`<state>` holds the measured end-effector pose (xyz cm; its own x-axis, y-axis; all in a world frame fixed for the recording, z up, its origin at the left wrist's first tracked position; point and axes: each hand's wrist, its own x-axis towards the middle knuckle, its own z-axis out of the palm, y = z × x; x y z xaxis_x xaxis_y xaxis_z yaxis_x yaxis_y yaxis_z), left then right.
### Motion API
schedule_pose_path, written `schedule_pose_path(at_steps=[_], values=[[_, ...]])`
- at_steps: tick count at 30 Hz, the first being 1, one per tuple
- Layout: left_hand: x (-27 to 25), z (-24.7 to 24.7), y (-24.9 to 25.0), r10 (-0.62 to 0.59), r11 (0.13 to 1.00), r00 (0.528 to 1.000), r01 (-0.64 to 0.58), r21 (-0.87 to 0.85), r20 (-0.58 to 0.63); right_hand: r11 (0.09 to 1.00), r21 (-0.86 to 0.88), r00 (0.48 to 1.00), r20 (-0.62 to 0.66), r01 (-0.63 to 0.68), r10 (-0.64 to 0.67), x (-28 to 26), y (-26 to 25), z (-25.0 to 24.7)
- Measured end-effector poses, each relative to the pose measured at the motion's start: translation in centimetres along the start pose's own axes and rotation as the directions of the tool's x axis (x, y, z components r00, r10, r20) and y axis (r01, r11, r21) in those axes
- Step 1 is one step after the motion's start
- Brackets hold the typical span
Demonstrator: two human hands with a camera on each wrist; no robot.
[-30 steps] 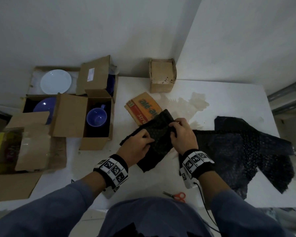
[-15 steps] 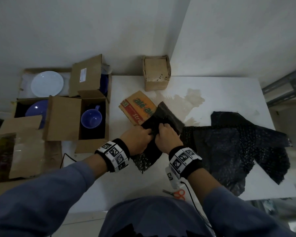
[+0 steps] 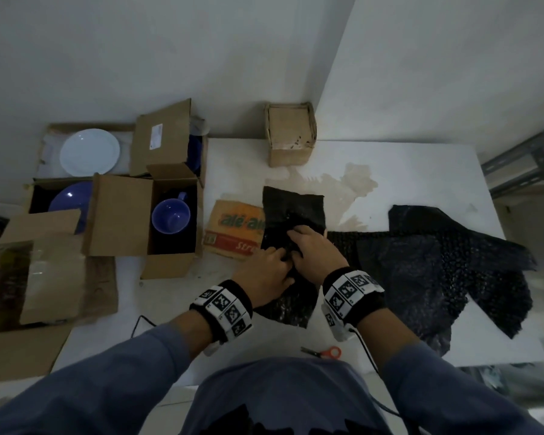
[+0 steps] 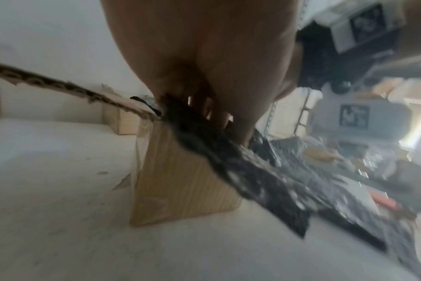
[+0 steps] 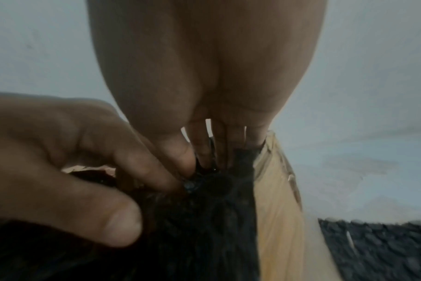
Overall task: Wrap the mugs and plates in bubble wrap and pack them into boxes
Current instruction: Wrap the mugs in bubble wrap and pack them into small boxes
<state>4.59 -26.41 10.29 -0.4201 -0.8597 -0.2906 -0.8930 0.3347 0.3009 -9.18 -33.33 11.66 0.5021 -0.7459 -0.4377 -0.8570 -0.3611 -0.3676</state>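
A cut piece of black bubble wrap (image 3: 291,211) lies on the white table (image 3: 421,171), partly over a flattened printed carton (image 3: 233,233). Both hands meet on its middle. My left hand (image 3: 281,259) pinches the wrap from the near left, and my right hand (image 3: 297,238) pinches it just beyond. In the right wrist view the right hand (image 5: 197,161) nips the black wrap (image 5: 204,218) between thumb and fingers, with the left hand (image 5: 84,180) beside it. A blue mug (image 3: 170,216) sits unwrapped in an open box (image 3: 167,265). Whether anything lies inside the wrap is hidden.
A large sheet of black bubble wrap (image 3: 437,265) covers the table's right side. Orange-handled scissors (image 3: 324,352) lie at the near edge. A small shut box (image 3: 291,133) stands at the back. Left of the table, open boxes hold a blue plate (image 3: 69,199) and a white plate (image 3: 89,151).
The wrap piece, held bunched between both hands before, now lies flatter and reaches farther back over the carton. Both hands have closed in together on its middle.
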Motion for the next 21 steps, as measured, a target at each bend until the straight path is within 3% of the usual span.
schedule_pose_path(at_steps=[3, 5, 9, 12, 21], values=[[0.0, -1.3, -0.5, -0.084, 0.960, 0.986, 0.041, -0.276, -0.146, 0.993, -0.110, 0.996, -0.076, 0.035, -0.044, -0.6, 0.6, -0.3], [0.4, -2.0, -1.8, -0.084, 0.973, 0.966, 0.027, -0.231, -0.243, 0.975, -0.224, 0.992, -0.123, -0.008, -0.020, -1.2, 0.6, -0.5], [1.5, -2.7, -2.8, -0.086, 0.995, 0.993, 0.089, 0.040, -0.076, 0.944, -0.317, 0.993, -0.105, -0.092, 0.061, -1.7, 0.1, -0.1], [2.1, -2.3, -2.5, -0.122, 0.972, 0.992, 0.129, 0.196, -0.043, 0.933, -0.336, 0.991, -0.082, -0.128, 0.106, -1.3, -0.3, -0.1], [3.0, -1.7, -2.3, -0.182, 0.949, 0.983, 0.168, 0.266, 0.032, 0.953, -0.228, 0.976, 0.039, -0.200, 0.214, -0.4, 0.0, 0.0]])
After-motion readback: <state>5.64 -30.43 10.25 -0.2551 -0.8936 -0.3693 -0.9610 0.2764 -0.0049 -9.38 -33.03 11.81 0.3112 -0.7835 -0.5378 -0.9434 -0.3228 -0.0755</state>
